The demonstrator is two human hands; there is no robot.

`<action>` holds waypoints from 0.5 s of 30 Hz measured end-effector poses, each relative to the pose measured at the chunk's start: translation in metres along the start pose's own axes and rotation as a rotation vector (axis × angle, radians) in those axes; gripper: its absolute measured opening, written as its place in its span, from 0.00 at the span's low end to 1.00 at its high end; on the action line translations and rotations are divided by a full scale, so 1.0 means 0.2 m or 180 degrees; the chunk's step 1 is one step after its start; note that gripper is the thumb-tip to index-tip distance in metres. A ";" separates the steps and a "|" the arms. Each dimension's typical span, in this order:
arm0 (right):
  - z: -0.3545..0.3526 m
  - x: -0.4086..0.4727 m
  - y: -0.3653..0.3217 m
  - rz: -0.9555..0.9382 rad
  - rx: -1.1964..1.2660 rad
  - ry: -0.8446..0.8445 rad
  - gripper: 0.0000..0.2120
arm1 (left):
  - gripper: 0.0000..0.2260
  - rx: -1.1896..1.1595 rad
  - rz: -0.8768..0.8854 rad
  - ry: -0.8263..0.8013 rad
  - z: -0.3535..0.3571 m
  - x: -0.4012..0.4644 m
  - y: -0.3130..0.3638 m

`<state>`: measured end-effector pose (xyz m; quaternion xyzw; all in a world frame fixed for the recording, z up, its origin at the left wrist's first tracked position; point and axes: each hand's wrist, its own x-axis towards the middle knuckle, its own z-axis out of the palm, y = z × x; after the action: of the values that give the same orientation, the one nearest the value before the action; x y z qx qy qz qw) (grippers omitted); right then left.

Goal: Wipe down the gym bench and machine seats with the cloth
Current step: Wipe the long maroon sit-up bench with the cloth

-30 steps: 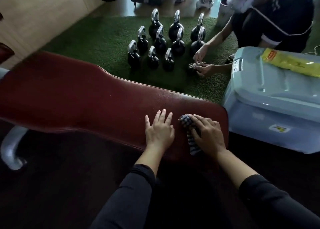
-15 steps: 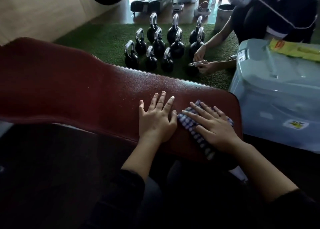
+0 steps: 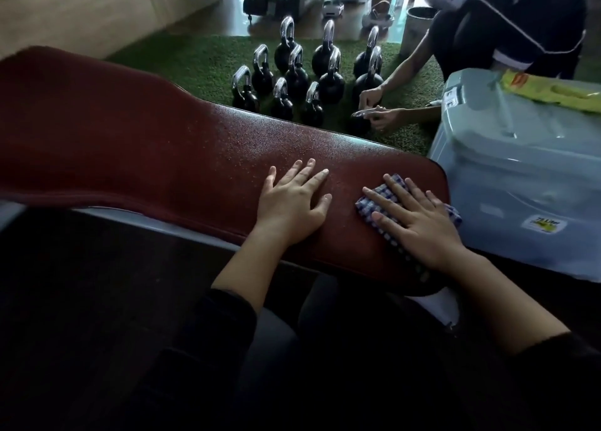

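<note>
A long dark-red padded gym bench (image 3: 146, 157) runs from the left edge to the right of centre, its surface speckled with small droplets. My left hand (image 3: 291, 199) rests flat on the pad with fingers spread. My right hand (image 3: 419, 222) presses flat, fingers straight, on a blue-and-white checked cloth (image 3: 369, 204) near the bench's right end. Most of the cloth is hidden under that hand; a strip of it hangs over the near edge.
A pale grey lidded plastic bin (image 3: 520, 176) with a yellow packet (image 3: 553, 89) on top stands right against the bench's end. Several black kettlebells (image 3: 299, 82) stand on green turf (image 3: 195, 62) behind. Another person (image 3: 507, 33) crouches there handling something.
My right hand has slid the cloth to the right, away from my left hand, toward the bench's end. The left hand stays planted. The camera has come closer.
</note>
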<state>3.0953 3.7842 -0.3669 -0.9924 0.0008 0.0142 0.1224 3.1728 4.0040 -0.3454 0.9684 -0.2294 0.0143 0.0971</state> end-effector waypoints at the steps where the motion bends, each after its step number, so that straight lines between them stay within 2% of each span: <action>1: 0.00 0.01 0.00 -0.0008 -0.0010 -0.0020 0.27 | 0.24 0.0063 0.0044 -0.0011 0.00 -0.02 -0.02; 5: -0.01 0.08 -0.04 0.0023 -0.0061 -0.0092 0.23 | 0.22 0.0144 0.0083 0.0302 0.02 -0.09 -0.05; 8: 0.00 0.10 -0.12 -0.0076 -0.0056 -0.0127 0.25 | 0.21 0.0090 0.0072 0.0428 0.03 -0.08 -0.05; 12: 0.04 -0.04 -0.23 -0.0582 -0.0090 0.0080 0.25 | 0.24 0.0022 0.0088 0.0496 0.05 -0.08 -0.06; 15: 0.07 -0.21 -0.14 -0.1017 -0.0203 0.0328 0.24 | 0.23 -0.0007 0.0079 0.0523 0.05 -0.08 -0.07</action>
<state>3.0529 3.8154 -0.3718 -0.9827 -0.1512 -0.0564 0.0914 3.1643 4.0207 -0.3587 0.9609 -0.2326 0.0948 0.1165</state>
